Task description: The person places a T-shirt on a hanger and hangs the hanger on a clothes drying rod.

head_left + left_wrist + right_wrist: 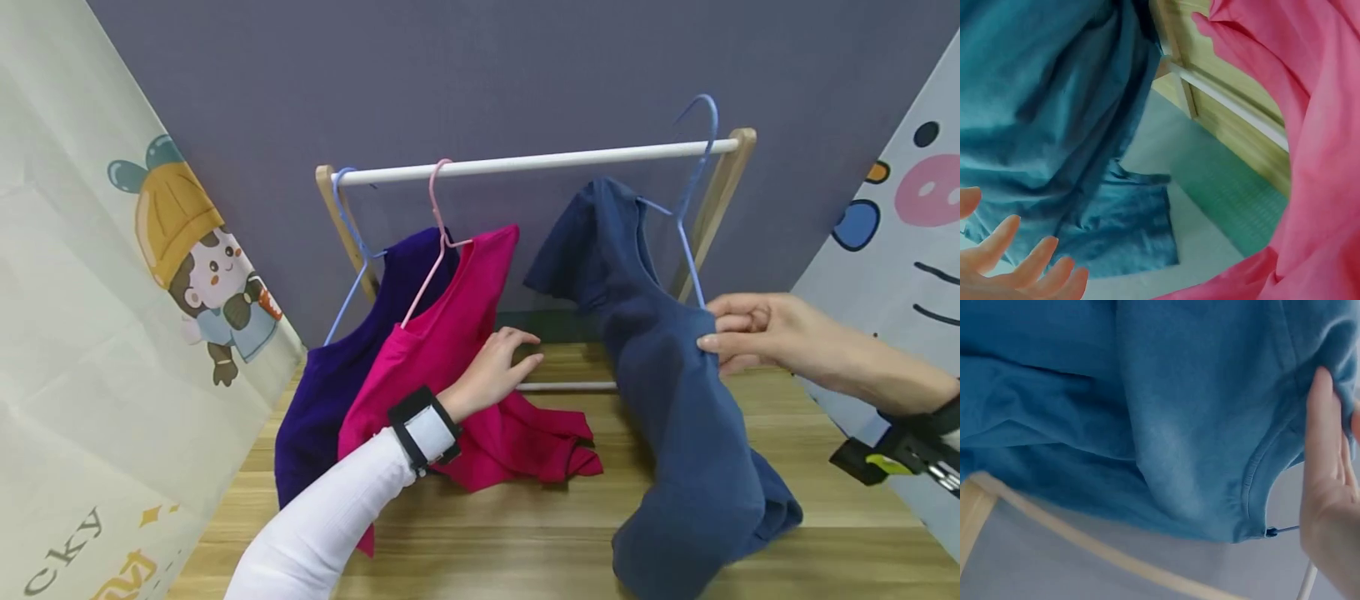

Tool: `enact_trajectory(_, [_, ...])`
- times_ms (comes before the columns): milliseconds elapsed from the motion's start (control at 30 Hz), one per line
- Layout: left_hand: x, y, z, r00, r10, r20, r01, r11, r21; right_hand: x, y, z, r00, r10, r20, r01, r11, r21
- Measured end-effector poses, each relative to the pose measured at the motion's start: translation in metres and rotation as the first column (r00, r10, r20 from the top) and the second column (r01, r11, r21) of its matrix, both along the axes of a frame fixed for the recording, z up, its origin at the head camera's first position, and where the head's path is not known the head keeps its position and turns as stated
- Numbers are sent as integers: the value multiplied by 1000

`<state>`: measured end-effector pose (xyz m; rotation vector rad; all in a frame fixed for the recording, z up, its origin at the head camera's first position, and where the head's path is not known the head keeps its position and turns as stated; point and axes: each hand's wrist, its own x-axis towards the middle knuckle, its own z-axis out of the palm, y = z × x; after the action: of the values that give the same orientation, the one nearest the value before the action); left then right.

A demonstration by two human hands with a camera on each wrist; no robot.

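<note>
My right hand (pixel 765 329) pinches the shoulder of a dark blue T-shirt (pixel 667 400) at the neckline, where the light blue hanger (pixel 690 258) enters it. The hanger's hook rises above the rail's right end. In the right wrist view, the fingers (pixel 1319 437) lie along the shirt's fabric. My left hand (pixel 491 371) is empty, its fingers relaxed, between the blue shirt and a bright pink shirt (pixel 420 367). That pink shirt hangs from a pink hanger (pixel 433 200). Left of it hangs a dark purple shirt (pixel 322 417) on another light blue hanger (pixel 348 221).
The clothes rack has a white rail (pixel 555 160) on wooden end posts (pixel 720 200), with a lower white bar (pixel 566 387). It stands on a wood-grain surface (pixel 480 550) before a grey back wall (pixel 495 75). Cartoon-printed panels (pixel 75 292) flank both sides.
</note>
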<state>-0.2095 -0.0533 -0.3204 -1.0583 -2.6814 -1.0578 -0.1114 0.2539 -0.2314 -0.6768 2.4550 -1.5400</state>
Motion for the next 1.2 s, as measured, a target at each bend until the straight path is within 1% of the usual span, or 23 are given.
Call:
enact_trajectory(133, [2, -2, -3, 1000, -10, 16, 10, 1000, 7, -13, 7, 7, 996, -80, -29, 82, 995, 65])
enact_trajectory(300, [5, -4, -8, 999, -17, 30, 17, 1000, 2, -21, 17, 6, 988, -155, -11, 155, 974, 167])
enact_trajectory(400, [5, -6, -12, 999, -18, 33, 19, 1000, -5, -24, 21, 1, 981, -192, -5, 188, 957, 220])
enact_trajectory(533, [6, -8, -15, 999, -20, 32, 19, 1000, 8, -27, 25, -3, 973, -232, -8, 223, 926, 305])
enact_trajectory(600, [8, -9, -16, 999, -16, 28, 16, 1000, 13, -28, 26, -4, 970, -244, -16, 235, 914, 332])
enact_trajectory(667, [9, -10, -18, 999, -15, 30, 15, 1000, 22, -29, 27, -5, 966, -256, -19, 247, 908, 339])
enact_trajectory(767, [11, -10, -20, 999, -11, 33, 10, 1000, 26, -30, 28, -6, 959, -279, -48, 278, 893, 354])
enact_trajectory(833, [12, -10, -22, 999, -14, 30, 13, 999, 34, -29, 29, -6, 951, -296, -84, 306, 873, 379])
enact_trajectory(900, [14, -9, -24, 999, -17, 31, 16, 999, 42, -29, 29, -6, 943, -304, -137, 334, 845, 419])
enact_trajectory(967, [15, -8, -26, 999, -22, 26, 20, 999, 47, -28, 27, -6, 932, -292, -214, 361, 803, 474])
enact_trajectory(1033, [16, -8, -28, 999, -25, 27, 24, 999, 48, -27, 24, -6, 915, -256, -312, 392, 746, 538])
enact_trajectory(1100, [15, -7, -30, 1000, -23, 15, 23, 999, 42, -24, 20, -5, 889, -220, -402, 435, 682, 588])
enact_trajectory(1133, [15, -7, -32, 1000, -21, 8, 20, 999, 39, -23, 19, -5, 877, -205, -435, 453, 655, 605])
enact_trajectory(1167, [15, -7, -33, 1000, -20, 5, 20, 999, 40, -21, 17, -5, 865, -193, -463, 470, 633, 615])
enact_trajectory(1200, [15, -7, -35, 1000, -18, 1, 18, 999, 38, -19, 15, -4, 855, -184, -485, 484, 618, 619])
